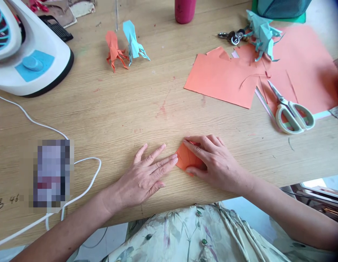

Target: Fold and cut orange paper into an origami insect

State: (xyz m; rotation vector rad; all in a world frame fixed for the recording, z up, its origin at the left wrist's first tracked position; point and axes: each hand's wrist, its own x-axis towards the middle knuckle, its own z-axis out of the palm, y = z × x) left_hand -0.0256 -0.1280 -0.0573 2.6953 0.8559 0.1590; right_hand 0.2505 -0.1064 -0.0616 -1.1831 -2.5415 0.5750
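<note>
small creased orange paper [186,157] lies on the wooden table [155,120], 6 o'clock of the large orange sheet [223,82]. right hand [216,162] grips it from its 3 o'clock side, fingers at 12, thumb at 6. left hand [145,174] is spread, holding nothing, 2 fingertips at the paper's 9 o'clock corner; contact, can't tell. scissors [285,102] sit at 2 o'clock, orange figure [112,44] and blue figure [133,43] near 11.

Near side of the table [147,105], folded paper [185,155] under the right hand [214,160], left hand [151,173] at its left; scissors [286,105] right, partly on paper sheets [223,80]; two paper figures [133,43] far side, fan [53,47] left of them!
</note>
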